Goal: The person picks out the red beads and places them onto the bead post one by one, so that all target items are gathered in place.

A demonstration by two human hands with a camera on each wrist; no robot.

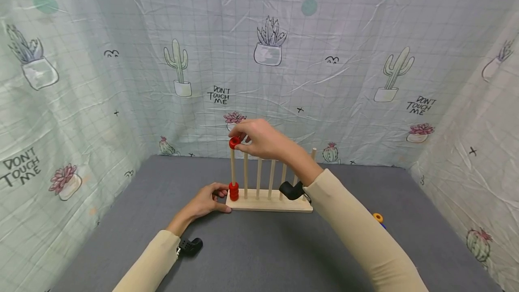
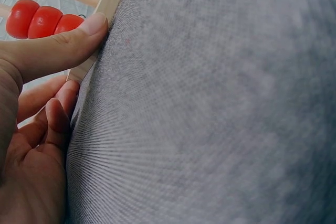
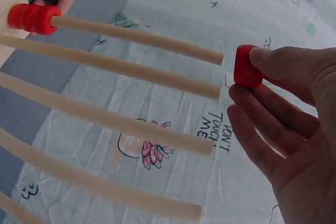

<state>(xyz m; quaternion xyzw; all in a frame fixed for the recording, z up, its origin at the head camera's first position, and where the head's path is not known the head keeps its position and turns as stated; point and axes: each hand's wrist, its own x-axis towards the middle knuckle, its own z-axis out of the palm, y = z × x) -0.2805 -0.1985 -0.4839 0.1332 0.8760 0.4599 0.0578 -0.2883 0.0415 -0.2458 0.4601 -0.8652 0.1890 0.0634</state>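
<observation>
From my head, I look across a dark grey table [image 1: 243,251] that meets pale hanging cloth [image 1: 308,71] at the back and both sides, creased and printed with potted cacti and "DON'T TOUCH ME". A wooden base [image 1: 267,205] stands on it with upright rods; I hold its left end with my left hand [image 1: 206,202]. My right hand [image 1: 262,141] pinches a red ring [image 1: 232,146] at the top of the leftmost rod [image 1: 233,168], above the stacked red rings [image 1: 234,192] at its foot. A yellow ring [image 1: 375,215] lies beside my right sleeve [image 1: 361,233], near a bit of blue.

At my left wrist, woven grey fabric fills most of the view; my thumb presses the base's edge, fingers bent at its corner, with the stacked red rings just beyond.

At my right wrist, the cloth hangs behind the rods. My thumb and a fingertip grasp the red ring, just beside the leftmost rod's tip, a gap between.
</observation>
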